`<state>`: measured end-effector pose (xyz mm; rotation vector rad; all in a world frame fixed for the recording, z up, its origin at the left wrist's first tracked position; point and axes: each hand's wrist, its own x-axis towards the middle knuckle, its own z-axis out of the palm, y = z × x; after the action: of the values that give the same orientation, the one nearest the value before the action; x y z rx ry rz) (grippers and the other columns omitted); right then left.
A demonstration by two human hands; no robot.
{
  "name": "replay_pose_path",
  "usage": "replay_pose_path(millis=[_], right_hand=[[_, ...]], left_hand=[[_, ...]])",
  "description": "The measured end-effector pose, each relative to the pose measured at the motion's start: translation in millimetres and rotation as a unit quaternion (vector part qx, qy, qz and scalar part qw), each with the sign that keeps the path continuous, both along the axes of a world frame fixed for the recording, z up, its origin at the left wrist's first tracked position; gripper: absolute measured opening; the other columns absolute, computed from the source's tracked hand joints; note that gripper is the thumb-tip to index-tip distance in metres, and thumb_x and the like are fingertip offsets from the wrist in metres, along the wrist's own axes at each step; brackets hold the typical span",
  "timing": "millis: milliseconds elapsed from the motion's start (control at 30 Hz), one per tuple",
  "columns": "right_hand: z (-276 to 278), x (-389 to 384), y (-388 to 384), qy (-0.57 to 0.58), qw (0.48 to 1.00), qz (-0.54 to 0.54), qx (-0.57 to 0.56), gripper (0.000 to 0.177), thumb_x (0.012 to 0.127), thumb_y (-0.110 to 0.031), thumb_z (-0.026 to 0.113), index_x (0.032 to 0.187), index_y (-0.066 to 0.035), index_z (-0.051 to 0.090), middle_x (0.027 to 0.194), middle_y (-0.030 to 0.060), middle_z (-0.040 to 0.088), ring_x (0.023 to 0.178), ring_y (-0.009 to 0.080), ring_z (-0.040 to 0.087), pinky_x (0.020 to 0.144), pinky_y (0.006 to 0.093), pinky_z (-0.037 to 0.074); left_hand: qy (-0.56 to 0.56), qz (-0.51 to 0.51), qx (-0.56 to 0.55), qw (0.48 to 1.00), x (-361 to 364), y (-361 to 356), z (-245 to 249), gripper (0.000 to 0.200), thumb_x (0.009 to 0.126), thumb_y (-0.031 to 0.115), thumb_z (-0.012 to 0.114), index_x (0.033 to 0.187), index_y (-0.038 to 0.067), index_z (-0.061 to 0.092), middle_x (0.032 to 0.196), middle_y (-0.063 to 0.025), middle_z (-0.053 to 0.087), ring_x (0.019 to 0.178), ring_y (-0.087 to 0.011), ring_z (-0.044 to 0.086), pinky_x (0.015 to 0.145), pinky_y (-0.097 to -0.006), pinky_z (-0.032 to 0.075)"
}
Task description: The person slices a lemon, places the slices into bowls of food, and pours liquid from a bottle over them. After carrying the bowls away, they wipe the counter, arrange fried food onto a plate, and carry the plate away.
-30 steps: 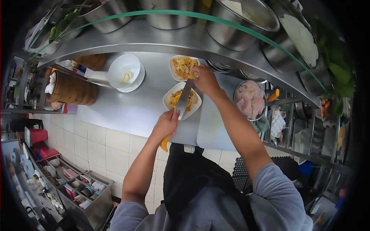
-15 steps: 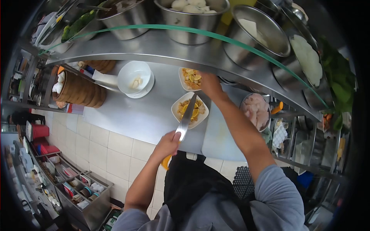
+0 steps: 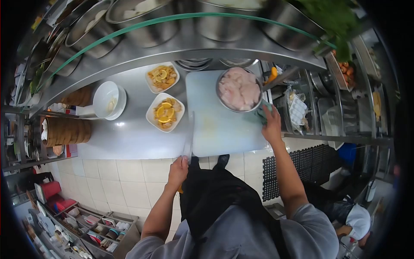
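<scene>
My left hand [image 3: 177, 172] is closed round the handle of a knife [image 3: 190, 134], whose blade lies along the left edge of the white cutting board [image 3: 211, 125]. At the board's right side, my right hand [image 3: 271, 123] has its fingers on a green cloth [image 3: 262, 113], beside a metal bowl of pale raw meat [image 3: 239, 89]. I cannot make out whether the fingers are closed on the cloth. Left of the board stand two white dishes of food topped with orange slices, a near dish [image 3: 165, 112] and a far dish [image 3: 162, 77].
A white bowl [image 3: 106, 100] and bamboo steamers [image 3: 67, 131] stand on the left of the steel counter. A steel shelf edge [image 3: 172, 56] with metal containers crosses above. An orange handle [image 3: 271, 75] is right of the meat. A co-worker [image 3: 358, 220] is at lower right.
My right hand has left the far dish and come to the green cloth by the meat bowl. The knife has moved off the near dish toward the board's edge. The view has turned right.
</scene>
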<state>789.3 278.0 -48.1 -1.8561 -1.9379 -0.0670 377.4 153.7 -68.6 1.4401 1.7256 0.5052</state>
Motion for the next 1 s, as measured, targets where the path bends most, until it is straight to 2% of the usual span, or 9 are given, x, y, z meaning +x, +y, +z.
replay_pose_path(millis=[100, 300, 433, 533, 667, 900, 933, 967, 1000], right_hand=[[-19, 29, 28, 0.084, 0.986, 0.023, -0.14, 0.051, 0.071, 0.002, 0.065, 0.12, -0.012, 0.064, 0.124, 0.0186, 0.061, 0.113, 0.0417, 0.059, 0.094, 0.0455, 0.05], [-37, 95, -26, 0.39, 0.91, -0.122, -0.07, 0.039, 0.077, 0.001, 0.063, 0.115, -0.007, 0.064, 0.107, 0.0134, 0.07, 0.101, 0.0324, 0.066, 0.087, 0.0435, 0.052], [-22, 142, -129, 0.84, 0.525, -0.136, -0.032, 0.047, 0.086, -0.003, 0.059, 0.132, -0.011, 0.056, 0.128, 0.0094, 0.064, 0.115, 0.0287, 0.064, 0.098, 0.0405, 0.053], [12, 139, -164, 0.91, 0.392, -0.124, -0.051, 0.05, 0.089, 0.001, 0.054, 0.138, -0.01, 0.051, 0.131, 0.0094, 0.062, 0.117, 0.0283, 0.064, 0.102, 0.0391, 0.053], [2, 126, -130, 0.906, 0.396, -0.148, 0.017, 0.048, 0.089, 0.002, 0.052, 0.136, -0.009, 0.054, 0.129, 0.0094, 0.063, 0.116, 0.0273, 0.064, 0.101, 0.0396, 0.053], [-51, 165, -84, 0.847, 0.408, -0.267, 0.212, 0.036, 0.087, 0.007, 0.048, 0.117, -0.006, 0.064, 0.119, 0.0097, 0.066, 0.107, 0.0226, 0.065, 0.095, 0.0366, 0.055], [-53, 165, -84, 0.839, 0.455, -0.216, 0.205, 0.035, 0.088, 0.007, 0.048, 0.116, -0.006, 0.064, 0.119, 0.0092, 0.066, 0.106, 0.0214, 0.065, 0.092, 0.0346, 0.054], [-94, 194, -84, 0.785, 0.571, 0.184, 0.155, 0.034, 0.089, 0.006, 0.049, 0.116, -0.007, 0.063, 0.117, 0.0081, 0.066, 0.104, 0.0205, 0.065, 0.09, 0.0337, 0.053], [-61, 151, -70, 0.804, 0.576, -0.005, 0.147, 0.034, 0.088, 0.007, 0.05, 0.116, -0.006, 0.062, 0.114, 0.0074, 0.066, 0.1, 0.0201, 0.065, 0.088, 0.033, 0.053]], left_hand=[[-0.026, 0.03, -0.026, 0.999, 31, -8, 1, 0.044, 0.108, 0.038, 0.045, 0.091, 0.0, 0.059, 0.071, -0.0219, 0.064, 0.057, -0.0339, 0.067, 0.054, -0.0447, 0.051], [0.03, -0.118, 0.107, 0.987, 121, -30, -30, 0.03, 0.106, 0.023, 0.044, 0.099, 0.001, 0.064, 0.086, -0.0253, 0.069, 0.078, -0.0486, 0.066, 0.072, -0.057, 0.054], [0.017, -0.303, -0.042, 0.952, 223, 5, 6, 0.037, 0.108, 0.031, 0.036, 0.12, 0.004, 0.059, 0.095, -0.0304, 0.065, 0.088, -0.0502, 0.064, 0.077, -0.0593, 0.051], [0.018, -0.331, 0.05, 0.942, 304, 37, 55, 0.036, 0.103, 0.019, 0.044, 0.137, 0.013, 0.056, 0.102, -0.024, 0.062, 0.089, -0.0456, 0.065, 0.077, -0.0598, 0.048], [0.133, -0.438, 0.265, 0.849, 356, 54, 64, 0.063, 0.087, 0.005, 0.055, 0.147, 0.021, 0.052, 0.098, -0.013, 0.056, 0.09, -0.0295, 0.06, 0.076, -0.043, 0.043], [0.204, -0.387, 0.231, 0.869, 212, 53, 76, 0.058, 0.088, 0.01, 0.059, 0.143, 0.029, 0.058, 0.093, -0.0113, 0.056, 0.083, -0.0289, 0.059, 0.07, -0.0452, 0.041], [0.228, -0.363, 0.209, 0.879, 184, 56, 71, 0.056, 0.089, 0.011, 0.058, 0.143, 0.027, 0.058, 0.091, -0.011, 0.055, 0.081, -0.0287, 0.058, 0.071, -0.0454, 0.043], [0.253, -0.329, 0.215, 0.884, 161, 61, 61, 0.056, 0.089, 0.011, 0.058, 0.143, 0.027, 0.058, 0.091, -0.011, 0.055, 0.081, -0.0287, 0.058, 0.071, -0.0454, 0.043], [0.259, -0.314, 0.226, 0.885, 145, 68, 46, 0.053, 0.091, 0.012, 0.056, 0.142, 0.026, 0.059, 0.092, -0.0105, 0.056, 0.083, -0.0287, 0.059, 0.071, -0.0453, 0.044]])
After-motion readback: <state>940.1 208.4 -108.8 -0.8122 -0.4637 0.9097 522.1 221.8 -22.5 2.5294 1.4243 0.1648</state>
